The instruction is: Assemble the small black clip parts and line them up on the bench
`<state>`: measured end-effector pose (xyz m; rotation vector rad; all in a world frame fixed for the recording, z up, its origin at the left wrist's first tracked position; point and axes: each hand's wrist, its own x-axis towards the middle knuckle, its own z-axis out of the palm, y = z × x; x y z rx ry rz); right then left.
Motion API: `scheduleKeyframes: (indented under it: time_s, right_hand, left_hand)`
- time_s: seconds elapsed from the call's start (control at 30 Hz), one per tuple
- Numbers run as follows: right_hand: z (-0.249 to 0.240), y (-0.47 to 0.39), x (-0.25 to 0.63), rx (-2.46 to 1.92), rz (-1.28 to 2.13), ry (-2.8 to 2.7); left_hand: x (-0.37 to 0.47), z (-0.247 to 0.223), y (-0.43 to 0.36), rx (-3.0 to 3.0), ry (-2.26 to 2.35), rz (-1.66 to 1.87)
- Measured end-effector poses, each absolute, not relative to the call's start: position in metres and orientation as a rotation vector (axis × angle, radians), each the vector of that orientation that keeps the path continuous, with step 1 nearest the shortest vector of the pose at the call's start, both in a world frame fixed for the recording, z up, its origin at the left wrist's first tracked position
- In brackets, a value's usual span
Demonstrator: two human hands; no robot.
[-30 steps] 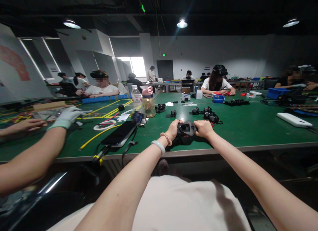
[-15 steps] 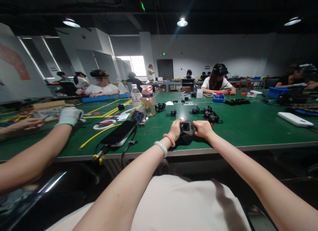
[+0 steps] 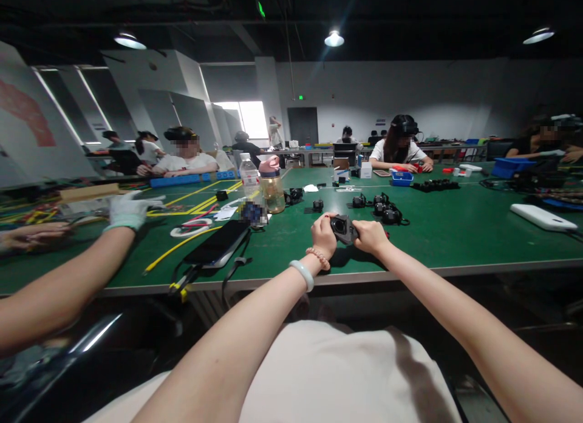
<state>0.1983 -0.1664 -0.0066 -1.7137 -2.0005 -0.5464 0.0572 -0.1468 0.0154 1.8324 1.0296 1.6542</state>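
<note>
By the near table [image 3: 469, 241] edge, our left hand [image 3: 323, 233] and right hand [image 3: 371, 236] grip a black device [image 3: 345, 230] (fingers closed). Handling seems underway; next needs steadiness

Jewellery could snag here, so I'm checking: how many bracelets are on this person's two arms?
2, both behind the left hand, which grips the black part: a beaded bracelet, then a pale bangle farther up. The right arm shows none; nothing seems hidden.

On workbench [image 3: 464, 241]: phone [image 3: 217, 246] lies left of left hand [image 3: 323, 235]; bottle [image 3: 249, 175] and tumbler [image 3: 274, 195] stand behind phone, bottle at left; module [image 3: 345, 230] sits between left hand and right hand [image 3: 372, 236]; case [image 3: 542, 218] lies far right
</note>
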Motion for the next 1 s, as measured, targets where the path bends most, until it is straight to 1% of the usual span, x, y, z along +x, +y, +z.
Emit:
scheduleKeyframes:
  time_s: [0.37, 0.77, 1.0]
  right_hand:
    - [-0.006, -0.166, 0.199, -1.692, -0.523, -1.990]
    - [-0.006, -0.166, 0.201, -1.721, -0.520, -1.975]
    - [-0.004, -0.166, 0.214, -1.782, -0.607, -1.951]
  left_hand:
    - [0.063, 0.019, -0.152, 1.764, 0.978, 1.668]
    - [0.061, 0.019, -0.141, 1.712, 0.932, 1.758]
    - [0.048, 0.018, -0.124, 1.655, 0.998, 1.682]
